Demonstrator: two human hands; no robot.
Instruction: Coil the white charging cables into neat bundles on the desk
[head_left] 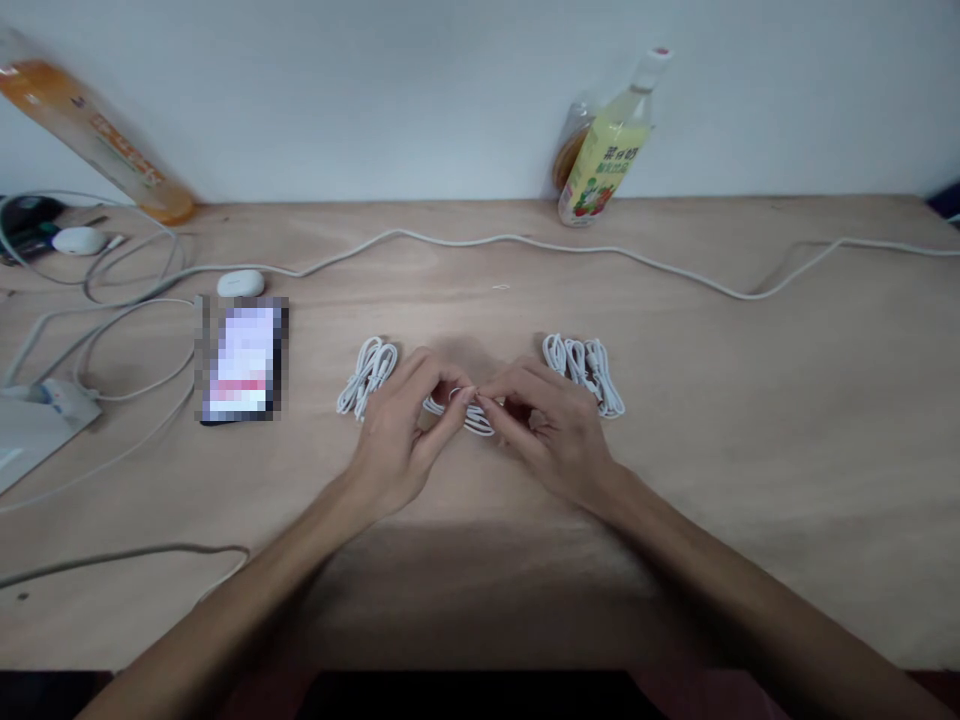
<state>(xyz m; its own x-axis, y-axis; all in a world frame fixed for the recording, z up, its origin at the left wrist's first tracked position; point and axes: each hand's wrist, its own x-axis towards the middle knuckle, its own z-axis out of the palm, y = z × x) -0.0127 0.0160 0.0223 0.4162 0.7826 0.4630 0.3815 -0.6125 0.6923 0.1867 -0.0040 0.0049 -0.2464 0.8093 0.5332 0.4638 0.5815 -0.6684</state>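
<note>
In the middle of the desk, a coiled white cable (480, 420) lies between and beneath my hands. My left hand (409, 425) has thumb and forefinger pinched at the coil's upper edge. Almost touching it, my right hand (559, 425) pinches thumb and forefinger at the same spot; whatever the fingertips grip is too small to make out. Just left of my left hand rests a bundle of folded white cables (367, 375), partly covered by it. Beyond my right hand are several more bundled white cables (585, 370) side by side.
A thin white strip (501, 287) lies behind the hands. One long white cable (555, 241) crosses the desk (750, 400). To the left are a phone (241, 360), a white earbud case (241, 283) and tangled leads. An orange bottle (112, 150) and a yellow-labelled bottle (611, 150) stand by the wall.
</note>
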